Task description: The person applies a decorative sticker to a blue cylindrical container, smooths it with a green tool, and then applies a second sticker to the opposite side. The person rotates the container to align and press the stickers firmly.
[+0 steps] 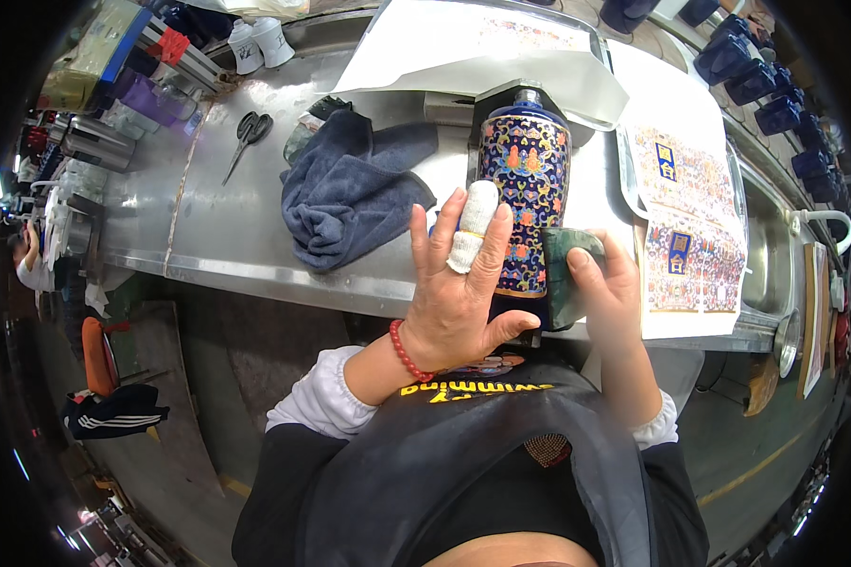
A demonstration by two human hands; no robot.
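Note:
A dark blue bottle [525, 156] with a bright floral pattern lies in front of me, its neck pointing away, in a dark cradle [483, 97]. My left hand [454, 293] is spread over the bottle's lower left side, fingers apart and holding nothing; whether its fingertips press on the bottle I cannot tell. A white knitted sleeve [473, 227] covers one of its fingers. At the bottle's lower right, my right hand [616, 293] pinches a dark green flat piece [560, 274], like a scraper, against or close beside the bottle.
A crumpled blue-grey towel [350, 189] lies left of the bottle on the metal table [227, 227], with black-handled scissors [247, 142] farther left. Printed floral sheets [695, 236] lie to the right, near a sink [771, 217]. Several blue bottles [752, 76] stand at the far right.

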